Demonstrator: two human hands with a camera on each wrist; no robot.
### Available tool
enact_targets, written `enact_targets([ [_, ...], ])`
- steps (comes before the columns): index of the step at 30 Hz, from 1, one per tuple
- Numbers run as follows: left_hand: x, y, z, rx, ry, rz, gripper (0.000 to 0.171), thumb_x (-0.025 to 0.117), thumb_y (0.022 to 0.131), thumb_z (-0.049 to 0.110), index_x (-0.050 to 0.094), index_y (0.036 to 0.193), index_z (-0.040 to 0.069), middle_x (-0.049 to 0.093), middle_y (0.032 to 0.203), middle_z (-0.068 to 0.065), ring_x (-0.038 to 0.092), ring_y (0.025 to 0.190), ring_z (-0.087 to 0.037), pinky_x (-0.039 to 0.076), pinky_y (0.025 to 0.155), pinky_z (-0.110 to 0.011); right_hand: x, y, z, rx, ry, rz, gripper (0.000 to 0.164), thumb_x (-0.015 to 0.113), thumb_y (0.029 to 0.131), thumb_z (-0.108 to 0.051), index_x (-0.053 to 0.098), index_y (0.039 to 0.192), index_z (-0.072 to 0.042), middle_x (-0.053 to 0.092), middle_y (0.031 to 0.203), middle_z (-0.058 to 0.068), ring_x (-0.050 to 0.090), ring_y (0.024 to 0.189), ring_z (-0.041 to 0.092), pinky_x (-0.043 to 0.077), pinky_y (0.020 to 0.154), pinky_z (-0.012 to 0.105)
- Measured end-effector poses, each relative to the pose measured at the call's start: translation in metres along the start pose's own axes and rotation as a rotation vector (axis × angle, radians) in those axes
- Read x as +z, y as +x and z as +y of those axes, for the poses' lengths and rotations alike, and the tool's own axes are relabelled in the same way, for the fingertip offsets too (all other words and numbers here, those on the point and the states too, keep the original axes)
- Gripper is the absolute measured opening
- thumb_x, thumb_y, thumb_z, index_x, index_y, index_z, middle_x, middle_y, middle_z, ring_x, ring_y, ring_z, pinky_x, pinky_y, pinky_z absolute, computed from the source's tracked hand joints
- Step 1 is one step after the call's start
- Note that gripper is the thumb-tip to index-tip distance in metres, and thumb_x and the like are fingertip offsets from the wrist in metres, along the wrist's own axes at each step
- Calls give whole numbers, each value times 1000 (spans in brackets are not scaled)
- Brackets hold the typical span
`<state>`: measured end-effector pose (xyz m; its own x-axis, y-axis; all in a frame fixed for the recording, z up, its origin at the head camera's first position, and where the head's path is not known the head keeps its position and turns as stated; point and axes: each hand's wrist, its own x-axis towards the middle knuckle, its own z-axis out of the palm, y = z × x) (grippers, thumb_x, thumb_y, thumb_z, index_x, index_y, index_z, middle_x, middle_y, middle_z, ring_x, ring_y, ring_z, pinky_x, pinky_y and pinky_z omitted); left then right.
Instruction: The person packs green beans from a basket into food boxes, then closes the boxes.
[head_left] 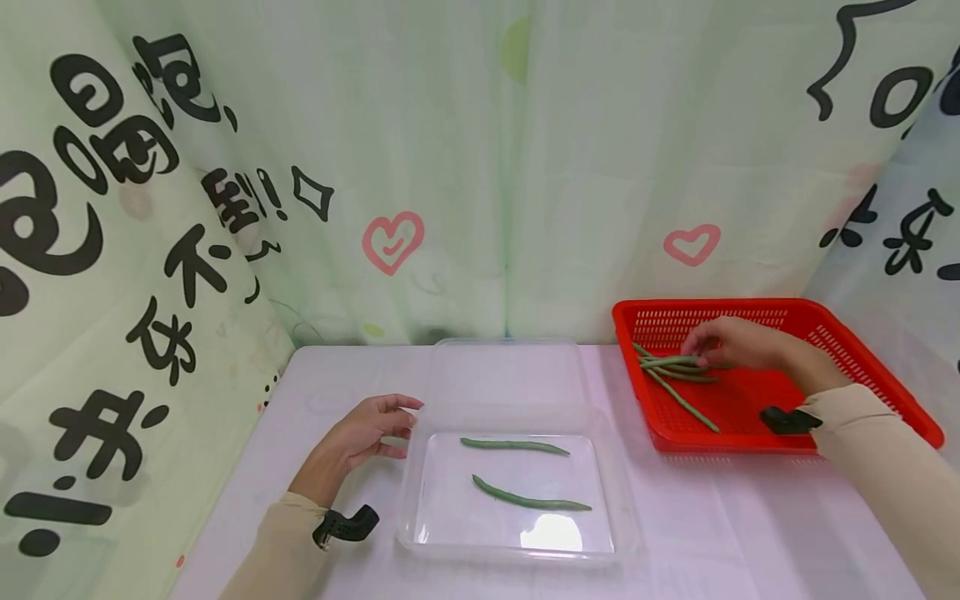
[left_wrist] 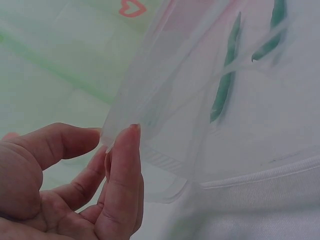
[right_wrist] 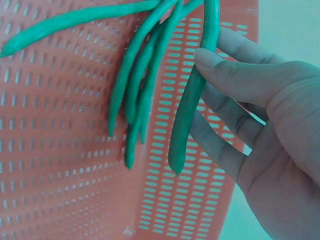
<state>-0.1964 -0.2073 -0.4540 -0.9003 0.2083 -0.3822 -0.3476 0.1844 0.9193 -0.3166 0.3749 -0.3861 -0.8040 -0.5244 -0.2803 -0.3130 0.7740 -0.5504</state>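
Your right hand [head_left: 738, 342] was over the red basket [head_left: 750, 417] at the right of the frame, pinching one green bean [right_wrist: 186, 117] between thumb and fingers. In the right wrist view the held bean hung down past your thumb, at a slant, with its lower tip free. Just beside it, a loose bunch of beans [right_wrist: 127, 65] lay in the basket; one stuck out toward the upper left of that view.

Your left hand [head_left: 375, 433] was at the upper left corner of the clear container [head_left: 465, 525], left of centre in the frame. Its fingers were bent about the rim and seemed to pinch the corner, though the see-through plastic made the contact hard to read. Inside the container lay two more beans, well apart: an upper bean [head_left: 515, 445] and a lower bean [head_left: 532, 503], both running roughly left to right.

Behind the container, a second clear plastic piece [head_left: 510, 367] lay toward the back edge of the pale counter [head_left: 697, 517]. You wore beige sleeves [head_left: 877, 467], and a light green curtain [head_left: 585, 167] with black lettering and pink hearts filled the upper frame.
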Motion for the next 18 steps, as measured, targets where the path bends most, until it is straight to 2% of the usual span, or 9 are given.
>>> enact_targets([
  [5, 0, 0, -1, 8, 0, -6, 40, 64, 97, 12, 58, 134, -2, 60, 104, -10, 60, 88, -20, 61, 70, -35, -4, -6, -7, -5, 4, 15, 24, 73, 91, -6, 70, 114, -3, 67, 107, 11, 63, 96, 26, 60, 79, 30],
  [12, 1, -2, 2, 21, 4, -3, 40, 64, 97, 13, 57, 134, -2, 60, 103, -9, 59, 88, -20, 60, 69, -34, -10, -17, -20, -30, -55, 95, 24, 73, 89, -1, 71, 110, -13, 67, 103, 2, 62, 98, 23, 59, 79, 28],
  [18, 0, 0, 1, 14, 3, -1, 40, 64, 97, 12, 57, 134, -2, 59, 102, -8, 59, 88, -20, 61, 69, -34, -13, -24, -29, -37, -86, 143, 25, 74, 89, -1, 71, 111, -13, 68, 105, 1, 62, 99, 22, 59, 77, 26],
])
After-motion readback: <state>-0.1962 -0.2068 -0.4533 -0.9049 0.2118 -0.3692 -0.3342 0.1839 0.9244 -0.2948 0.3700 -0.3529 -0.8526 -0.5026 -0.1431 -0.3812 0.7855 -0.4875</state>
